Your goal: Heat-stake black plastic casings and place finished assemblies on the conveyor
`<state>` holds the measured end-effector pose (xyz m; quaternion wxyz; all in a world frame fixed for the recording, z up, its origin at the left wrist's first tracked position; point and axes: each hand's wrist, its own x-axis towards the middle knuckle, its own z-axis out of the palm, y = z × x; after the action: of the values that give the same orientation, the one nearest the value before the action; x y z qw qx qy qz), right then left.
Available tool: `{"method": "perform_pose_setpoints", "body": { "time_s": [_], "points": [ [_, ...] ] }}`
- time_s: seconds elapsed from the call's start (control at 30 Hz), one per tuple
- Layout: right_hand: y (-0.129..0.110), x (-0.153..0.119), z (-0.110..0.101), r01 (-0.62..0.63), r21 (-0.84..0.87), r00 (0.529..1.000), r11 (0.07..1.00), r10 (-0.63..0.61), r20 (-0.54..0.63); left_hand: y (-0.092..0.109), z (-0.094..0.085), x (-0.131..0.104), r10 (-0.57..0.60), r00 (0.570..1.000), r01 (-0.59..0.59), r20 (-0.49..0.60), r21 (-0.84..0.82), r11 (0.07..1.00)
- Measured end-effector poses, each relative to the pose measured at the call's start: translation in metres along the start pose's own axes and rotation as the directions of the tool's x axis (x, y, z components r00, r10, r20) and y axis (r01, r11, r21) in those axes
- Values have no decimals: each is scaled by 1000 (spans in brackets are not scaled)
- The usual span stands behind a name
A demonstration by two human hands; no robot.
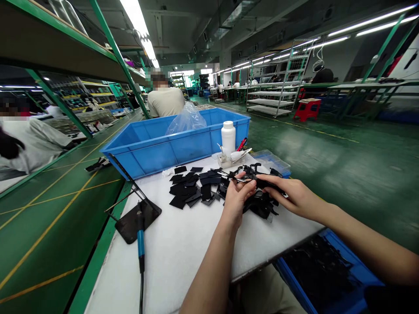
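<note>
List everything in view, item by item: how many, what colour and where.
Tabletop: one, white, foreground
Flat pieces: many, black, mid-tabletop
Moulded parts: many, black, right of the flat pieces
Soldering iron: one, blue-handled, tabletop's left
Iron stand: one, black, under the soldering iron
Large bin: one, blue, tabletop's far side
Plastic bag: one, clear, in the large bin
Bottle: one, white, by the bin's right end
Lower crate: one, blue, below tabletop's right
Stool: one, red, right background
Co-workers: several, nearer ones pale-clothed, background
Ceiling lights: several, white, overhead
Left hand: one, bare, above the moulded parts
Right hand: one, bare, beside it
</note>
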<state>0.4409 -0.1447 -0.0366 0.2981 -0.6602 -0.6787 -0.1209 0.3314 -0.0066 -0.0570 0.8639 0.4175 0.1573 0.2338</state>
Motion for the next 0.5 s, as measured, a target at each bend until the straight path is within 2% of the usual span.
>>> {"method": "perform_pose_setpoints", "body": {
  "time_s": [0.2, 0.5],
  "points": [
    [2, -1, 0, 6, -9, 1000, 1000, -6, -6, 0, 1, -1, 28, 1000, -28, 5, 25, 999],
    [4, 1, 1, 4, -23, 1000, 1000, -4, -11, 0, 0, 0, 11, 1000, -11, -4, 2, 1000]
  ]
}}
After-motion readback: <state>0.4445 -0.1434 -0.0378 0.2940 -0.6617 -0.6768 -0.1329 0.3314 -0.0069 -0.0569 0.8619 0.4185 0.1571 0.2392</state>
